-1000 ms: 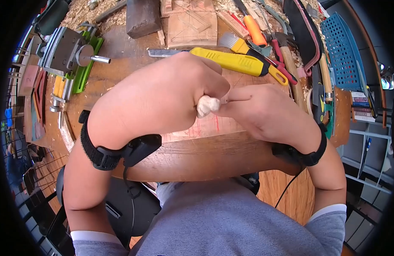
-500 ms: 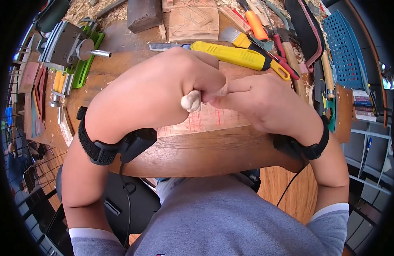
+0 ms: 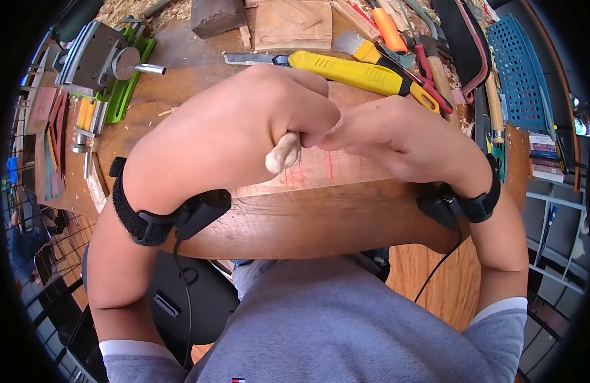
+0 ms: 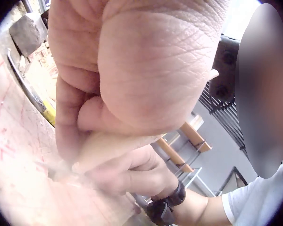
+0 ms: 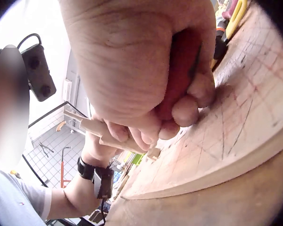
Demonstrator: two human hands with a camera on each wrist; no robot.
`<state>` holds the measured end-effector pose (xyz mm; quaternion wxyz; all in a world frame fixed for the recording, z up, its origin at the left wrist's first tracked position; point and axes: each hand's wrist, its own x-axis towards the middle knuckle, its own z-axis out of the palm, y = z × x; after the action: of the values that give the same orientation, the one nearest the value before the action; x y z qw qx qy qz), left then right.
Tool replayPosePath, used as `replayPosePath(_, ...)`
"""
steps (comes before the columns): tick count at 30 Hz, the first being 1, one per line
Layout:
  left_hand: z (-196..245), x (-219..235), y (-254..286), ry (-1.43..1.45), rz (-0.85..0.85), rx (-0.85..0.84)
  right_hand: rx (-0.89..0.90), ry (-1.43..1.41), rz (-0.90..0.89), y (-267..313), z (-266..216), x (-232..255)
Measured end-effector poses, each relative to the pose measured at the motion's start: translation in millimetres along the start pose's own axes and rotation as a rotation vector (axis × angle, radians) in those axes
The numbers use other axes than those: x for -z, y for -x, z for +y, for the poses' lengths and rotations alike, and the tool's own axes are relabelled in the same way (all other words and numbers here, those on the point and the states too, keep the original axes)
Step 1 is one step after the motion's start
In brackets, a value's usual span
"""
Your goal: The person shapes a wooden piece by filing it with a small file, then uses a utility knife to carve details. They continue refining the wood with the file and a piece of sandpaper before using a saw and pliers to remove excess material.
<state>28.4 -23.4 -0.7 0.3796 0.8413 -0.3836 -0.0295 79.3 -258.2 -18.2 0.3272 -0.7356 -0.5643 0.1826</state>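
A pale carved wooden piece (image 3: 284, 153) pokes out of my left hand (image 3: 234, 131), whose fingers curl round it. Its shaft (image 4: 111, 147) runs under the left palm in the left wrist view, and the right wrist view shows it as a long stepped stick (image 5: 108, 137). My right hand (image 3: 416, 137) meets the left fingertips. In the right wrist view the right fingers curl round a red handle (image 5: 181, 70); the tool's working end is hidden. Both hands are just above a board with red lines (image 3: 330, 167).
Beyond the hands lie a yellow-handled saw (image 3: 349, 71), a brush (image 3: 358, 48) and an orange handle (image 3: 389, 32). A vise (image 3: 94, 60) stands at the left, a blue perforated basket (image 3: 517, 73) at the right. The table's rounded front edge (image 3: 307, 233) is near the body.
The wooden piece's visible end has moved left and now points lower left. The left hand has shifted slightly left; the right hand has turned and moved a little up and right.
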Motion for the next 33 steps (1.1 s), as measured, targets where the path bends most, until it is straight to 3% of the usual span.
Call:
replayPosePath(3, 0, 2, 2, -0.018, -0.003, 0.006, -0.104, -0.224, -0.006, 0, 4, -2)
replayPosePath(9, 1, 2, 3, -0.02, -0.026, 0.061, -0.061, -0.105, -0.04, -3, 0, 2)
replayPosePath(14, 3, 2, 0, -0.013, -0.046, 0.077, -0.03, -0.027, 0.033, 2, -3, -4)
replayPosePath(17, 1, 0, 1, 0.005, 0.004, 0.006, -0.035, -0.009, 0.025, 4, -2, 0)
replayPosePath(19, 3, 3, 0, -0.002, -0.047, 0.085, -0.052, 0.01, 0.031, 2, -5, -3)
replayPosePath(26, 2, 3, -2, 0.007, -0.033, 0.011, 0.013, 0.101, 0.036, 1, 0, -5)
replayPosePath(33, 3, 3, 1, 0.032, -0.028, 0.067, -0.056, -0.006, 0.007, 5, -2, -1)
